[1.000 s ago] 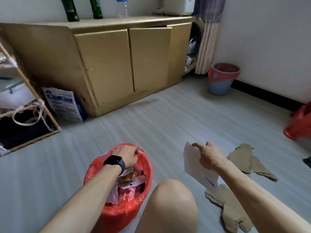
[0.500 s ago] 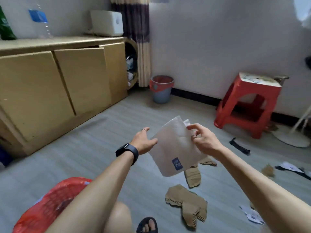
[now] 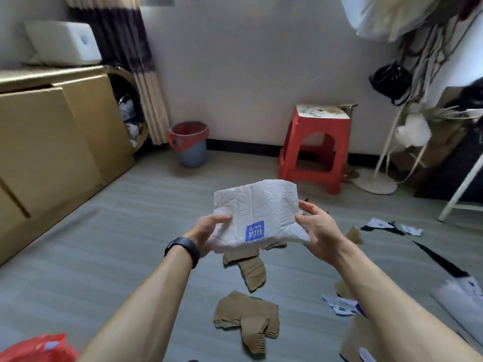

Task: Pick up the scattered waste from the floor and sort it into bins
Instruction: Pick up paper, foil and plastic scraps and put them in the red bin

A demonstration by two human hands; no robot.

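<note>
- Since the frame half a second before, the white paper wrapper [image 3: 257,212] had been taken hold of by the left hand [image 3: 206,235] as well, and it had been turned flatter, so that its blue label [image 3: 254,231] was shown to the camera.
- The wrapper was held in the air between both hands, above the floor [image 3: 109,257].
- Its left edge was grasped by the left hand, thumb laid on top and the other fingers hidden beneath.
- Its right edge was pinched by the right hand [image 3: 317,228], whose fingers [image 3: 309,206] were curled over the paper.
- A black wristband [image 3: 184,248] was worn on the left wrist.
- Two torn cardboard pieces were seen on the floor: one [image 3: 248,267] partly hidden under the wrapper, the other [image 3: 247,322] nearer the camera.
- Paper scraps [image 3: 339,305] were scattered on the floor to the right.
- A red-lined bin [image 3: 39,348] was cut off at the lower left corner.
- A grey bin [image 3: 189,145] with a red liner was stood by the far wall, with a red stool [image 3: 313,150] well to its right.
</note>
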